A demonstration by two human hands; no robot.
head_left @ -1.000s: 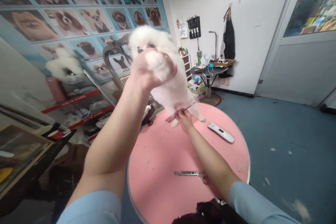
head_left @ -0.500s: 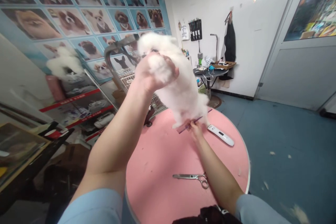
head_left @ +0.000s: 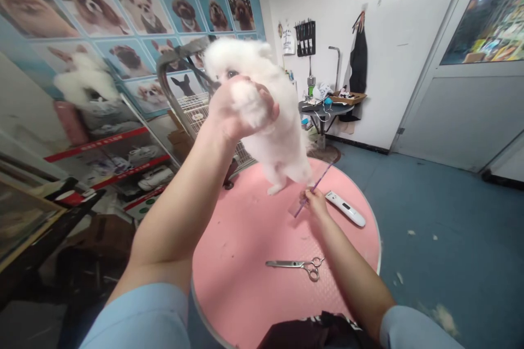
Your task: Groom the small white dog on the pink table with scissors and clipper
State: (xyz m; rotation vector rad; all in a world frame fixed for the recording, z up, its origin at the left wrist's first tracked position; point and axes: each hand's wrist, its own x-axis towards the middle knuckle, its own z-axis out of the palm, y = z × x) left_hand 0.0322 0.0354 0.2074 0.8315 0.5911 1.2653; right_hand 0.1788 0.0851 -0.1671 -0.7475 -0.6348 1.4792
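Note:
A fluffy white dog [head_left: 272, 142] stands upright on its hind legs on the pink round table [head_left: 237, 262]. My left hand [head_left: 229, 114] is closed around its raised front paws, in front of the dog's chest and lower face. Low by the dog's hind leg, my right hand [head_left: 316, 202] grips a purple comb [head_left: 305, 204], its teeth over the tabletop. White clippers [head_left: 346, 209] lie just right of that hand. Nearer to me rest silver scissors [head_left: 292, 264], flat on the table.
A grey metal grooming arm [head_left: 164, 65] rises at the table's far left, before a wire cage [head_left: 194, 106]. Shelves with red edges [head_left: 98, 144] stand left. A small dark table [head_left: 327, 110] with tools is at the back, near a door [head_left: 458, 114].
My right hand has drawn back from the dog's hind legs toward the right, and the comb has turned steeper. My left hand keeps its hold on the paws. The view has shifted slightly.

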